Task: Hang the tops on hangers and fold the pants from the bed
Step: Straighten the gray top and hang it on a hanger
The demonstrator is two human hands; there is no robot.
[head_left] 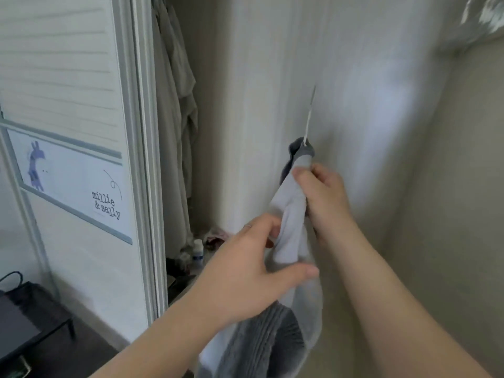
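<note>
A light grey and white top [289, 214] with a darker grey collar and ribbed hem hangs bunched in front of me on a white hanger, whose thin hook [309, 121] sticks up from the neck. My right hand [321, 197] grips the top just below the collar. Lower down, my left hand [253, 266] holds the bunched fabric with fingers and thumb curled around it. The hanger's arms are hidden inside the top. The frame is motion-blurred.
An open closet lies ahead, with pale garments [174, 105] hanging at its left and small clutter on its floor [199, 252]. A white louvred door [68, 132] with a poster stands left. A dark bag and stand [32, 317] sit at lower left.
</note>
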